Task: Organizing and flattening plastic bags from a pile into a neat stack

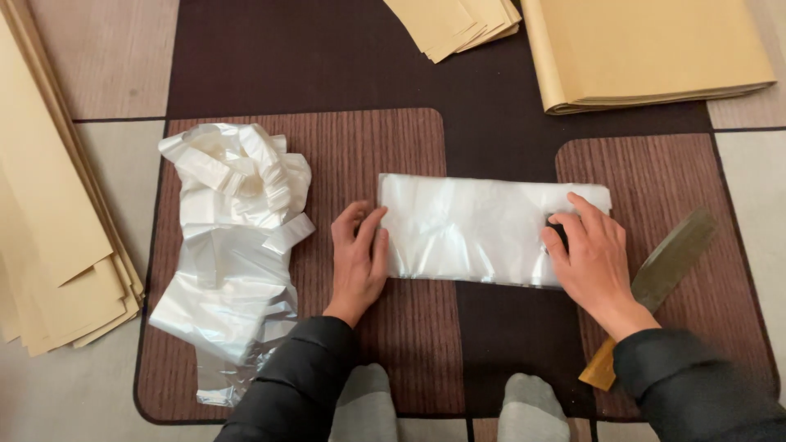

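The left hand (358,260) and right hand (591,260), fingers flat and close together, are pressing the ends of a folded translucent plastic bag (475,231), pinning it smooth on the brown mat (385,147); a crumpled bag heap (233,245) is lying left.

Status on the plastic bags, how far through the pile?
Done: nothing clearly finished shows. In hand: one flattened clear bag lies across the mat, left hand flat at its left edge, right hand pressing its right end. Left: a crumpled heap of white bags beside the left hand. A knife lies untouched by the right wrist.
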